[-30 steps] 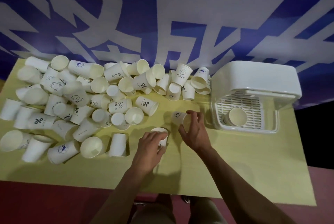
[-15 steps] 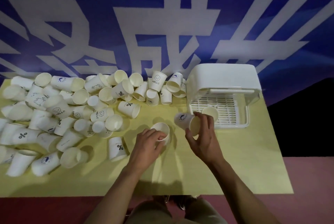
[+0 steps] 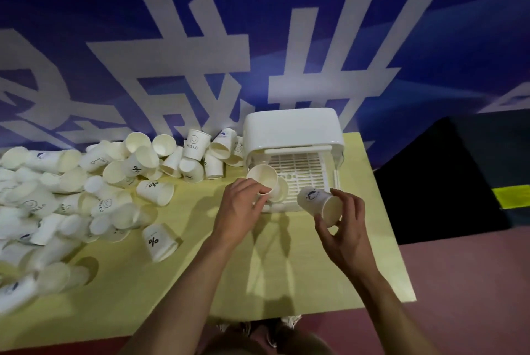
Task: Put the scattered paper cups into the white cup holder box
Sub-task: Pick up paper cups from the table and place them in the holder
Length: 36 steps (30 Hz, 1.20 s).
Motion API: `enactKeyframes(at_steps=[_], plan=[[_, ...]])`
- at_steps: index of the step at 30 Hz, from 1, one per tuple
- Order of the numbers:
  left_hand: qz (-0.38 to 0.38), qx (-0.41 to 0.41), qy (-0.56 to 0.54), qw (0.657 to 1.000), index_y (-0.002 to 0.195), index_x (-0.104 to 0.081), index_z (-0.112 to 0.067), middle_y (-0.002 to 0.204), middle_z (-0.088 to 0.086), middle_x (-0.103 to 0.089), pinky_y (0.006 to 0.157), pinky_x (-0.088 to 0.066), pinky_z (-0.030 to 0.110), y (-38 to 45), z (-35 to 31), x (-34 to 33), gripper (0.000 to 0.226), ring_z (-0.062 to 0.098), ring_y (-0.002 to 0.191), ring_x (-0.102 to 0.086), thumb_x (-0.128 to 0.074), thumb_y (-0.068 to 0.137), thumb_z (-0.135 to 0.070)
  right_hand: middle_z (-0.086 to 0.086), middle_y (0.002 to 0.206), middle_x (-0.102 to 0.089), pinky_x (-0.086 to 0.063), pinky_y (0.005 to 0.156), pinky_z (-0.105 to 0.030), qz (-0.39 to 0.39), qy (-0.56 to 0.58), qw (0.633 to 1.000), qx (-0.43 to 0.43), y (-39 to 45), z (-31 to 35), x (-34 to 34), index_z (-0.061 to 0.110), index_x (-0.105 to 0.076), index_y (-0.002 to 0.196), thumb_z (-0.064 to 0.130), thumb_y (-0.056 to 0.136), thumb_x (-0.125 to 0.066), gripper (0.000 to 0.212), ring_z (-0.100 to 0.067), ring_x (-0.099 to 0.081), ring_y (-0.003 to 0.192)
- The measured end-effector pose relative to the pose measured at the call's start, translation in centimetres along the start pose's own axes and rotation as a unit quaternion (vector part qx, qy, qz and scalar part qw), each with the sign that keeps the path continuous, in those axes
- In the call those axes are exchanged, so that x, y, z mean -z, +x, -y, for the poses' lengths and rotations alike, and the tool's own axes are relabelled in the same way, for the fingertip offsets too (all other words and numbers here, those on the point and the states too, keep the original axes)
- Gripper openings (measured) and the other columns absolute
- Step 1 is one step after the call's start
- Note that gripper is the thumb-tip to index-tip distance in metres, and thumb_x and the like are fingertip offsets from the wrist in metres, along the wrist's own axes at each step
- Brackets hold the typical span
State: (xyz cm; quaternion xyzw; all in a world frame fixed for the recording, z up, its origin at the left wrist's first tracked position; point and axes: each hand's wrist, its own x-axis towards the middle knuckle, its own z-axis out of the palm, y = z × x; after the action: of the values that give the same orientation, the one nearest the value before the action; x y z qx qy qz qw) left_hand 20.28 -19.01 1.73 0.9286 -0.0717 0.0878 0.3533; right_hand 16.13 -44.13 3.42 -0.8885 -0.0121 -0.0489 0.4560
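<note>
The left hand grips a cup upright at the box mouth, against another cup inside. The right hand pinches a tilted cup beside it; the pile lies left.

So the desk is a pale yellow top pushed up against a blue wall with big white lettering, and its near right half is mostly bare. A big messy heap of white paper cups covers the left side, most lying on their sides, a few printed with "HELLO" or a % sign, with one % cup tipped over a bit apart from the pile. The white cup holder box sits at the far right corner, touching the nearest cups.
</note>
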Motion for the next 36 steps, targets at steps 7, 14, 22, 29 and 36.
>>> enactKeyframes(at_steps=[7,14,22,29,36], plan=[[0.037,0.025,0.036,0.998,0.098,-0.075,-0.025,0.093,-0.013,-0.068,0.081,-0.050,0.045,1.3,-0.1,-3.6,0.014,0.017,0.092,-0.061,-0.076,0.086,-0.017,0.005,0.135,-0.040,-0.060,0.087,-0.039,0.014,0.015,1.000,-0.007,0.1,-2.7,2.8,0.022,-0.046,0.143,0.017,0.089,-0.074,0.061,-0.013,-0.056,0.118],[0.072,0.066,0.069,0.993,0.100,-0.078,-0.026,0.096,-0.013,-0.071,0.083,-0.038,0.035,1.5,-0.1,-5.9,0.011,0.015,0.098,-0.057,-0.074,0.090,-0.022,0.008,0.137,-0.038,-0.060,0.086,-0.036,0.034,0.010,0.999,-0.002,1.9,-4.1,3.6,0.024,-0.044,0.144,0.020,0.091,-0.074,0.061,-0.013,-0.055,0.118],[0.114,0.092,0.080,0.986,0.102,-0.077,-0.028,0.099,-0.012,-0.071,0.085,-0.031,0.033,1.5,1.0,-7.9,0.012,0.017,0.102,-0.057,-0.067,0.095,-0.030,0.005,0.138,-0.039,-0.047,0.088,-0.009,0.078,-0.022,0.996,0.034,4.6,-4.0,2.3,0.023,-0.044,0.145,0.030,0.093,-0.072,0.059,-0.005,-0.052,0.113],[0.078,0.078,0.075,0.991,0.105,-0.077,-0.025,0.102,-0.012,-0.069,0.082,-0.028,0.030,1.6,0.7,-7.0,0.018,0.016,0.104,-0.053,-0.074,0.088,-0.030,0.002,0.136,-0.042,-0.053,0.093,-0.023,0.113,-0.015,0.990,0.082,7.2,-2.7,0.4,0.020,-0.044,0.145,0.030,0.094,-0.072,0.059,-0.011,-0.054,0.116],[-0.013,0.132,0.043,0.990,0.104,-0.073,-0.031,0.101,-0.017,-0.062,0.086,-0.046,0.036,-1.6,1.5,-2.3,0.015,0.011,0.098,-0.053,-0.075,0.089,-0.030,0.001,0.138,-0.045,-0.054,0.094,-0.034,0.186,-0.042,0.971,0.141,9.6,-1.5,-3.1,0.027,-0.044,0.149,0.032,0.093,-0.073,0.064,-0.014,-0.053,0.119]])
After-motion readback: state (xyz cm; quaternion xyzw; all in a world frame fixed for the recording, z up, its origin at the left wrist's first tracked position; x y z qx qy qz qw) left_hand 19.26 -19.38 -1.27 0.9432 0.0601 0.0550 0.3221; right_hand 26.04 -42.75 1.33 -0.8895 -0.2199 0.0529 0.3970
